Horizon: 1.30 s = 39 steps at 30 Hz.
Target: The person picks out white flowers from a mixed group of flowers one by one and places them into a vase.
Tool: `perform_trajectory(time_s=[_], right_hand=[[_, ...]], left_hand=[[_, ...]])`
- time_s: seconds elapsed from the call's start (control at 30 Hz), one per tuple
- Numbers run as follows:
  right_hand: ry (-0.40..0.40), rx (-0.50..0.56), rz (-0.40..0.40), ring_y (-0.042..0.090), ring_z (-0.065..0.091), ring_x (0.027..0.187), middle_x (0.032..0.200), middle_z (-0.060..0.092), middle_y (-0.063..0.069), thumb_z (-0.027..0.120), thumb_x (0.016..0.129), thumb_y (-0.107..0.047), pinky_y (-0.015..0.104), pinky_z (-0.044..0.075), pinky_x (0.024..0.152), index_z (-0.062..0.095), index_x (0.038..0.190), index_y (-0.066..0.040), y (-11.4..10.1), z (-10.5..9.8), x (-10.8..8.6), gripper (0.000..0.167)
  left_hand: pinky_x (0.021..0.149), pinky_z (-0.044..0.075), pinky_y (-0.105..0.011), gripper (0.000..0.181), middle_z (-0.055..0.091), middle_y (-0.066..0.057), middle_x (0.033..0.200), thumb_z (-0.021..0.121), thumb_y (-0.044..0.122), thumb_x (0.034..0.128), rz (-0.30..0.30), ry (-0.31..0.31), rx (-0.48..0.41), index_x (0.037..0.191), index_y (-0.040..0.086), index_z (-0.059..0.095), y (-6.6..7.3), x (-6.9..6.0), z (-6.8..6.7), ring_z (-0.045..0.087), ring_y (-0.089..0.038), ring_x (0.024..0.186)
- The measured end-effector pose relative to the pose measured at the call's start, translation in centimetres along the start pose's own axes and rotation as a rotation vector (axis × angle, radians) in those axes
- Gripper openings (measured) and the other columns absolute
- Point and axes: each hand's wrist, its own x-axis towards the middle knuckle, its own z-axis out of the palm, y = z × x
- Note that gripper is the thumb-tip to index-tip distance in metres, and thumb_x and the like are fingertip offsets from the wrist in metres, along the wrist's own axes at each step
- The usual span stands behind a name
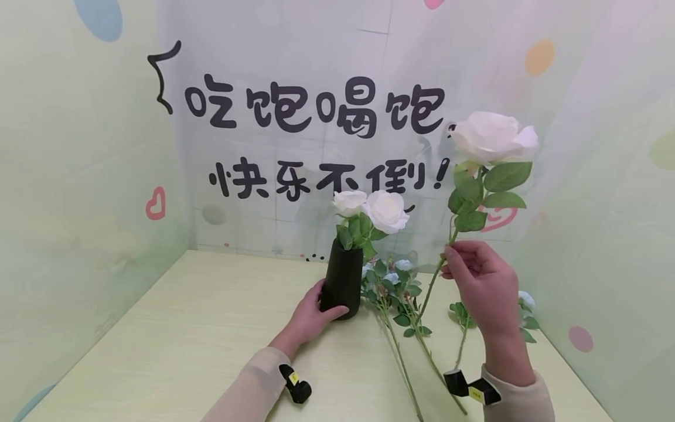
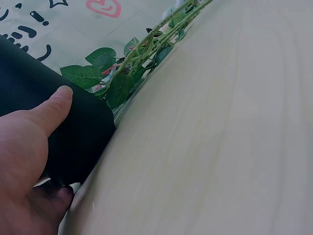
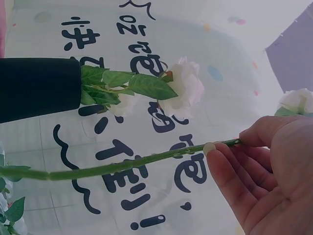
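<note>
Head: held rose (image 1: 489,146), vase (image 1: 343,282) seemingly apart

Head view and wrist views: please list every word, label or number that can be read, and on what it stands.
"吃饱喝饱," on the backdrop
"快乐不倒!" same backdrop
Yellow label, left wrist device: too small to read.
Yellow label, right wrist device: likewise.

pale table (image 1: 211,316) | printed backdrop (image 1: 295,47) | black lettering (image 1: 361,108) | red heart outline (image 1: 155,203) | orange dot (image 1: 539,57)
</note>
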Motion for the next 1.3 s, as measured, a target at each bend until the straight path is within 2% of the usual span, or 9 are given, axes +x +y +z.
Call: perform_trajectory(time_s=[0.23,0.47,0.6,0.73,0.83,0.97,1.2,1.3], right_hand=[[-0.008,0.024,-0.034,-0.001,0.076,0.072,0.087,0.078,-0.018,0.076,0.103,-0.006,0.015,0.062,0.073,0.077,0.109,-0.001,-0.1,0.5,-0.3,0.009],[-0.019,0.085,-0.067,0.000,0.076,0.072,0.087,0.078,-0.018,0.075,0.101,0.001,0.019,0.064,0.073,0.075,0.106,0.003,-0.9,1.5,-0.8,0.005],[-0.030,0.117,-0.098,0.000,0.076,0.072,0.087,0.081,-0.006,0.076,0.100,0.004,0.020,0.065,0.073,0.075,0.105,0.005,-1.2,2.5,-1.0,0.006],[-0.032,0.108,-0.155,-0.001,0.076,0.073,0.089,0.081,0.012,0.076,0.099,0.004,0.018,0.064,0.073,0.075,0.105,0.003,-1.5,3.4,-1.0,0.006],[-0.036,0.101,-0.192,-0.003,0.075,0.075,0.091,0.081,0.018,0.076,0.100,0.003,0.017,0.063,0.074,0.075,0.105,0.003,-1.9,4.0,-0.7,0.006],[-0.054,0.111,-0.236,-0.002,0.075,0.076,0.091,0.081,0.018,0.076,0.101,0.001,0.017,0.064,0.075,0.074,0.106,0.003,-2.9,4.8,-0.1,0.005],[-0.064,0.210,-0.416,0.004,0.078,0.079,0.089,0.080,0.021,0.074,0.100,0.006,0.020,0.065,0.076,0.072,0.103,0.008,-4.4,6.6,1.5,0.004],[-0.062,0.234,-0.466,0.004,0.078,0.080,0.089,0.080,0.022,0.073,0.100,0.006,0.020,0.065,0.077,0.072,0.102,0.009,-4.7,7.3,2.3,0.004]], left_hand=[[0.127,0.040,-0.065,0.096,0.048,-0.023,0.167,0.086,0.042,0.0963,-0.001,-0.001,0.003,0.170,0.006,0.036,-0.1,0.0,0.1,0.050,-0.043,0.154],[0.125,0.041,-0.067,0.095,0.048,-0.024,0.167,0.086,0.041,0.0963,0.015,-0.002,0.000,0.169,0.004,0.037,0.0,-0.1,0.0,0.050,-0.045,0.153],[0.126,0.040,-0.066,0.095,0.048,-0.023,0.167,0.086,0.042,0.0959,0.007,-0.003,-0.010,0.169,0.005,0.037,0.0,-0.1,0.0,0.050,-0.044,0.153],[0.126,0.041,-0.065,0.095,0.050,-0.022,0.166,0.087,0.044,0.0955,0.004,-0.002,-0.011,0.169,0.007,0.038,-0.3,-0.1,0.1,0.050,-0.043,0.153],[0.125,0.042,-0.065,0.096,0.050,-0.022,0.166,0.087,0.044,0.0955,0.006,-0.003,-0.011,0.169,0.007,0.038,-0.3,-0.1,0.1,0.051,-0.043,0.152],[0.125,0.042,-0.065,0.096,0.050,-0.022,0.166,0.087,0.044,0.0955,0.006,-0.004,-0.008,0.169,0.007,0.038,-0.3,-0.1,0.1,0.051,-0.043,0.152],[0.126,0.041,-0.065,0.096,0.048,-0.023,0.167,0.087,0.042,0.0955,-0.003,0.000,-0.013,0.169,0.006,0.037,0.0,-0.2,0.0,0.049,-0.044,0.154],[0.126,0.041,-0.065,0.096,0.048,-0.024,0.167,0.087,0.040,0.0958,0.003,0.000,-0.011,0.169,0.004,0.037,0.1,-0.2,0.0,0.048,-0.045,0.155]])
